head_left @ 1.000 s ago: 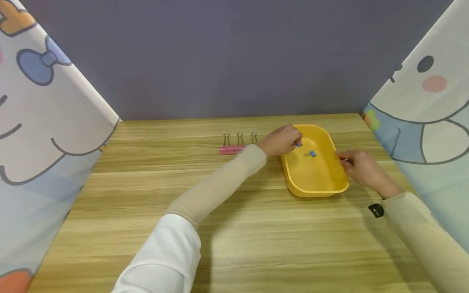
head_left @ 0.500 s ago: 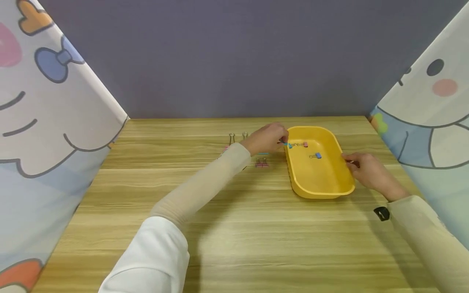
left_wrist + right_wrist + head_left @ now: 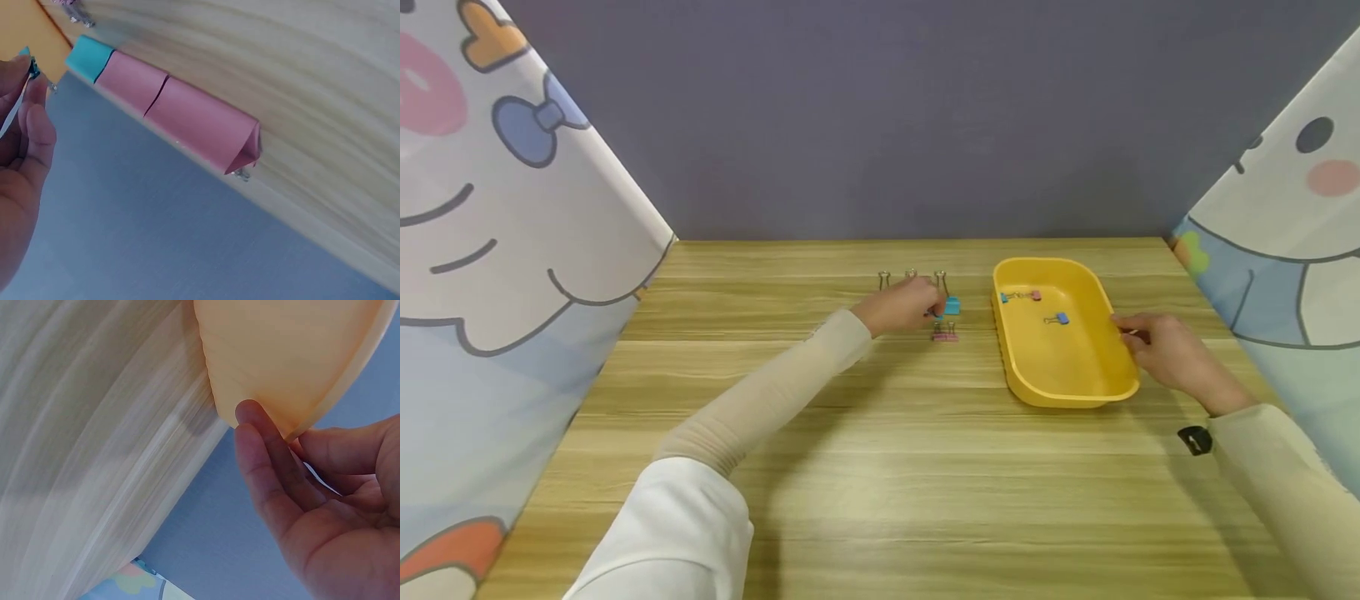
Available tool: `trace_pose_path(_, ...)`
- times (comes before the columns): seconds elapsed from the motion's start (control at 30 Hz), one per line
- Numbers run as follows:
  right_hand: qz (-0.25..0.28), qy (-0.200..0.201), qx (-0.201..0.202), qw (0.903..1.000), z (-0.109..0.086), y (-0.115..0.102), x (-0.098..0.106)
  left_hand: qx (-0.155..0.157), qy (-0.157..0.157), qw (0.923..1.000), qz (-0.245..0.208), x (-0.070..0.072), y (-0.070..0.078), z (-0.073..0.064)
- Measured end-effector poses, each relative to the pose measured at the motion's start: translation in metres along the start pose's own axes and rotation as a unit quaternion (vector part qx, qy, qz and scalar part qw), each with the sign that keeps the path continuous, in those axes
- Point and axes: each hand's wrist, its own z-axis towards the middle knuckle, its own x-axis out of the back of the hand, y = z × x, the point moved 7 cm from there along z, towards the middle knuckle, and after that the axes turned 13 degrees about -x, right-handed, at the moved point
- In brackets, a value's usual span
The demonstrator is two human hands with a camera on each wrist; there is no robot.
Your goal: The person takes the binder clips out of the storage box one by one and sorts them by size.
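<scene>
My left hand (image 3: 901, 305) is over the row of large binder clips at the back of the table. Its thumb and fingers pinch a small teal binder clip (image 3: 34, 67). In the left wrist view, a large teal clip (image 3: 89, 56) and two large pink ones, the nearer pink clip (image 3: 203, 125) with its open end showing, stand in line. Several small pink clips (image 3: 945, 337) lie just in front of the row. On the right, my right hand (image 3: 1168, 354) grips the rim of the yellow tray (image 3: 1022, 379) between thumb and fingers.
Inside the tray lie a small blue clip (image 3: 1062, 318), a small pink clip (image 3: 1036, 295) and a small teal clip (image 3: 1004, 297). Behind the wooden table (image 3: 880, 467) rises a grey panel (image 3: 880, 125). Cartoon-printed cloths flank both sides.
My left hand has moved left, from over the tray to the large clips. Pink and teal clips now show in the tray where the hand was. The right hand keeps its grip.
</scene>
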Motion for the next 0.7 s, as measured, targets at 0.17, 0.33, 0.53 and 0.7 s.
trace_pose_path(0.17, -0.004, 0.0, -0.001, 1.0, -0.001, -0.001, 0.001, -0.007, -0.003, 0.9996, -0.027, -0.008, -0.001, -0.004)
trace_pose_path(0.33, -0.007, 0.0, -0.004, 1.0, 0.0, -0.001, 0.001, -0.004, -0.018, 0.9989, -0.044, -0.016, -0.002, -0.007)
trace_pose_path(0.53, -0.007, 0.008, 0.003, 0.9999, 0.0, -0.001, 0.002, 0.004, -0.034, 0.998, -0.053, -0.025, -0.006, -0.011)
trace_pose_path(0.7, -0.007, 0.006, -0.001, 1.0, 0.001, 0.0, 0.002, 0.004, -0.038, 0.9982, -0.047, -0.031, -0.008, -0.012)
